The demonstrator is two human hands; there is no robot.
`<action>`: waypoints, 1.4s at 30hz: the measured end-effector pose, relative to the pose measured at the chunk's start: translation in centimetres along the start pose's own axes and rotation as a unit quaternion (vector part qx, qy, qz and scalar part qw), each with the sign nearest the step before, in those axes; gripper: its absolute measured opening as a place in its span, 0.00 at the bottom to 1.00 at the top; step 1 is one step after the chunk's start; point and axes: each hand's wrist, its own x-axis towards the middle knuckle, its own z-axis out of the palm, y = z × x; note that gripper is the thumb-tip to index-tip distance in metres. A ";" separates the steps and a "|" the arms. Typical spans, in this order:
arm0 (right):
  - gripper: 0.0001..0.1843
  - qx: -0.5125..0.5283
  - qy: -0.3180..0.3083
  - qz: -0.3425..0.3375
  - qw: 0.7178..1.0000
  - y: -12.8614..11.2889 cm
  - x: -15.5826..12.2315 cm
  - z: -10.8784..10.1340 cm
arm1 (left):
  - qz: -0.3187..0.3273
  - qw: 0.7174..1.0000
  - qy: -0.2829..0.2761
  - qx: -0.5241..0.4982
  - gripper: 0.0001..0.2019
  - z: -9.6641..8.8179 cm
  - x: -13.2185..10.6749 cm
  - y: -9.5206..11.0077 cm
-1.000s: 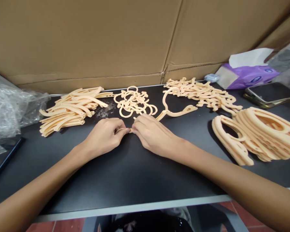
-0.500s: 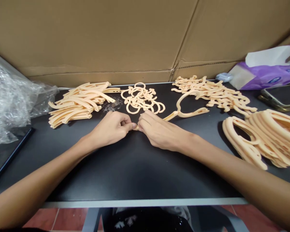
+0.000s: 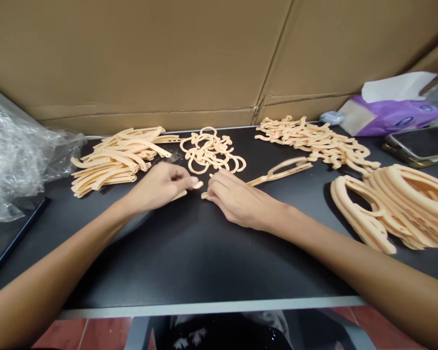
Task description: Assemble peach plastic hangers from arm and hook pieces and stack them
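My left hand point(image 3: 162, 187) is closed in a pinch on a cream plastic strip point(image 3: 197, 185), likely a hanger arm; its tip shows past the thumb and more of it under the fingers. Just to the right, my right hand point(image 3: 237, 197) is closed round a cream plastic hanger piece point(image 3: 282, 175). One end of that piece peeks out at the fingertips; its other end, with a curved part attached, reaches out to the right. The held ends are apart, with a small gap between. Behind the hands lies a pile of cream curved hooks point(image 3: 213, 150).
Long cream hanger arms point(image 3: 120, 158) are heaped at the left, and small wavy pieces point(image 3: 314, 141) at the back right. Folded hanger assemblies point(image 3: 394, 204) stand in a row at right. Around them are a phone point(image 3: 423, 146), a purple tissue pack point(image 3: 390, 114), bubble wrap point(image 3: 18, 160) and a cardboard wall point(image 3: 149, 58).
My hands have drawn slightly apart, opening a gap between the held ends. The curved part on the right-hand piece has swung down towards the straight part.
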 end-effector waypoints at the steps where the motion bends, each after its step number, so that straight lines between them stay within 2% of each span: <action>1: 0.15 0.002 0.004 -0.001 1.000 0.0 0.0 0.0 | -0.006 1.000 0.014 -0.010 0.18 -0.2 0.0 -0.1; 3: 0.15 0.005 0.010 -0.003 1.000 0.0 -0.1 0.1 | -0.003 0.999 0.011 -0.034 0.18 -0.2 0.0 -0.2; 7: 0.14 0.006 0.016 -0.010 1.000 0.1 0.0 -0.1 | 0.049 0.997 -0.002 -0.061 0.15 0.3 0.0 -0.5; 11: 0.15 0.014 0.016 -0.014 1.000 0.2 0.1 -0.3 | 0.058 0.995 -0.015 -0.084 0.13 0.7 -0.1 -0.5; 15: 0.14 0.016 0.017 -0.012 1.000 0.2 0.1 -0.3 | 0.060 0.995 -0.051 -0.059 0.11 0.3 -0.2 -0.4; 20: 0.15 0.015 0.011 -0.004 1.000 0.1 0.0 -0.3 | 0.090 0.994 -0.062 0.011 0.11 -0.1 -0.5 -0.6; 24: 0.16 0.008 0.015 -0.004 1.000 0.2 0.0 -0.3 | 0.096 0.991 -0.041 0.080 0.14 0.1 -0.5 -0.7; 32: 0.16 -0.002 0.016 -0.003 1.000 0.1 0.0 -0.3 | 0.099 0.988 0.016 0.120 0.10 0.4 -0.6 -0.7; 36: 0.16 0.005 0.016 0.000 1.000 0.1 0.0 -0.3 | 0.122 0.979 0.044 0.158 0.12 0.7 -0.8 -0.5; 42: 0.15 0.021 0.012 0.007 1.000 0.1 0.0 -0.4 | 0.158 0.962 0.058 0.215 0.12 0.7 -0.6 -0.7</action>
